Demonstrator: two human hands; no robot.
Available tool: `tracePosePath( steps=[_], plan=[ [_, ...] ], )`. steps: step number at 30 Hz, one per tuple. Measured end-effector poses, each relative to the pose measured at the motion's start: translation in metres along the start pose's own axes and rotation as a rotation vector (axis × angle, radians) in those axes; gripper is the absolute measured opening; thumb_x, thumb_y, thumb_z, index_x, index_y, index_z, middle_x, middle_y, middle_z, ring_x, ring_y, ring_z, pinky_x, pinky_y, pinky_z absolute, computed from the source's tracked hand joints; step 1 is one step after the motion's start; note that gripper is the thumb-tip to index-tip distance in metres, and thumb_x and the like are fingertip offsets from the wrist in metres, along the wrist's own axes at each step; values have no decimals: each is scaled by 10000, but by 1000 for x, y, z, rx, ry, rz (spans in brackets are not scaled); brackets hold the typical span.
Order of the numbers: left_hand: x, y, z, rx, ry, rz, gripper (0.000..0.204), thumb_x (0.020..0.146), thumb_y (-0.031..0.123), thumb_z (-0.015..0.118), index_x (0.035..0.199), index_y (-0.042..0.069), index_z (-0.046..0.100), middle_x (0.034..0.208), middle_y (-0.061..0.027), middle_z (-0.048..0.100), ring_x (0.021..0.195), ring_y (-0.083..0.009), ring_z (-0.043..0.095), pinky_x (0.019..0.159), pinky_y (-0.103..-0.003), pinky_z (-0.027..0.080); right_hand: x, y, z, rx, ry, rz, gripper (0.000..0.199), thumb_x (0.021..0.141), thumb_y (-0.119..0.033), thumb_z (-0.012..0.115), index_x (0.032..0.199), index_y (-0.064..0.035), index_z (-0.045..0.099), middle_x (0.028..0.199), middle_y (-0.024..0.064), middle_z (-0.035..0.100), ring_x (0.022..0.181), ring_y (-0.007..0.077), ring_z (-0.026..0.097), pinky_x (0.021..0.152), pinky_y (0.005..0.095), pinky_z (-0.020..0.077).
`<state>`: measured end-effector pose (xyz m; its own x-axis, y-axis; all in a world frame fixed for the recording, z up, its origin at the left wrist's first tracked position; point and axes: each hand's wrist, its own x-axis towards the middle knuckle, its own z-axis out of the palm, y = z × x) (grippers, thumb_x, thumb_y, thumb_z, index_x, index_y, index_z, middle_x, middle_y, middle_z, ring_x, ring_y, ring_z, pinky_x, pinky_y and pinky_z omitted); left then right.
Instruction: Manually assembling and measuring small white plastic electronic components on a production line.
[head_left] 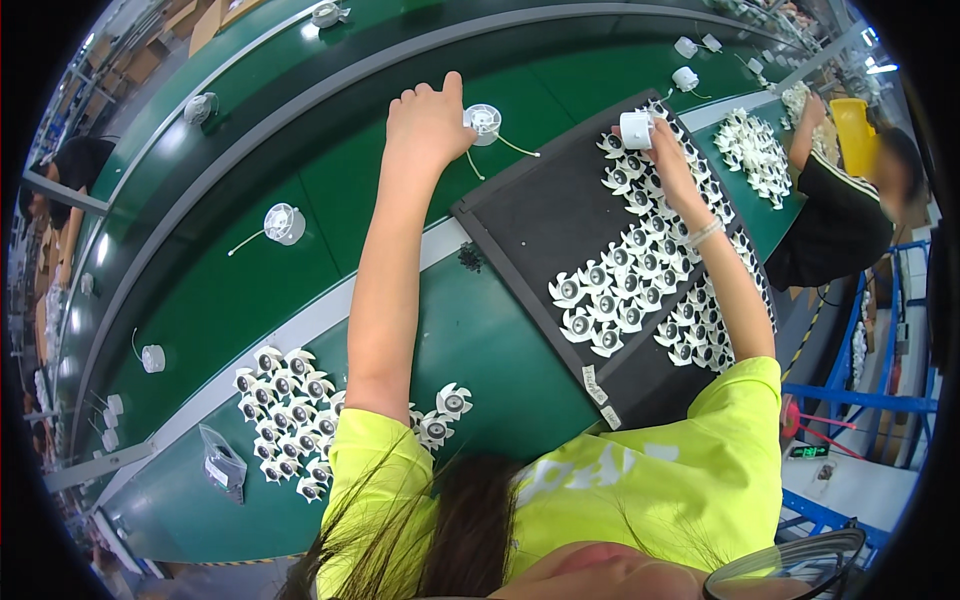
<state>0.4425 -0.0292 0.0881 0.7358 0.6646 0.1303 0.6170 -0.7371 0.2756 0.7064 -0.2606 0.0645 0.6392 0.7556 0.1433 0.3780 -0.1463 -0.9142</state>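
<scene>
My left hand (428, 125) reaches over the green conveyor belt, back of the hand up. Its index finger is stretched and its thumb spread, the tip at the edge of a white round fan housing (483, 121) with two loose wires. To the right, my right hand (671, 165) holds a white cylindrical housing (635, 130) by its side, above a black tray (530, 235). Rows of white fan impellers (622, 257) with dark round centres lie in that tray. My right palm and some fingers are hidden.
More white housings (285, 224) with wires stand along the belt (340, 190). Loose impellers (290, 415) and a clear plastic bag (223, 465) lie on the near green table. At right, a co-worker in a black top (835, 220) reaches toward a pile of white parts (752, 155).
</scene>
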Motion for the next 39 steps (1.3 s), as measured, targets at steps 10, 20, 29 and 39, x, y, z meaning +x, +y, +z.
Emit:
tracePosePath(
  steps=[10, 20, 29, 39],
  plan=[
    [-12, 6, -19, -109, -30, 15, 436, 771, 225, 724, 1152, 69, 583, 942, -169, 680, 837, -305, 661, 816, -389, 499, -26, -5, 29, -201, 6, -26, 369, 1061, -245, 345, 1309, -27, 511, 1212, 76, 687, 976, 180, 589, 889, 264, 439],
    [-15, 5, -20, -174, -5, 25, 387, 787, 229, 717, 1112, 71, 577, 942, -150, 690, 831, -300, 676, 806, -391, 525, -28, -17, 51, 66, -311, -108, 340, 1071, -225, 324, 1288, -42, 511, 1237, 164, 686, 1086, 229, 651, 927, 282, 492],
    [-17, 12, -37, -273, -76, 77, 420, 796, 223, 716, 1148, 68, 548, 958, -119, 688, 826, -291, 668, 806, -388, 528, -27, -7, 83, 196, -358, -36, 343, 1081, -237, 361, 1319, -36, 502, 1233, 190, 673, 1102, 259, 675, 942, 313, 516],
    [-27, 17, -44, -459, 126, 361, 444, 785, 198, 716, 1198, 109, 581, 1078, -72, 669, 938, -262, 630, 876, -355, 501, -29, -57, 62, 35, -203, -108, 324, 1059, -235, 444, 1254, -23, 590, 1131, 100, 685, 959, 180, 652, 866, 269, 505]
  ],
)
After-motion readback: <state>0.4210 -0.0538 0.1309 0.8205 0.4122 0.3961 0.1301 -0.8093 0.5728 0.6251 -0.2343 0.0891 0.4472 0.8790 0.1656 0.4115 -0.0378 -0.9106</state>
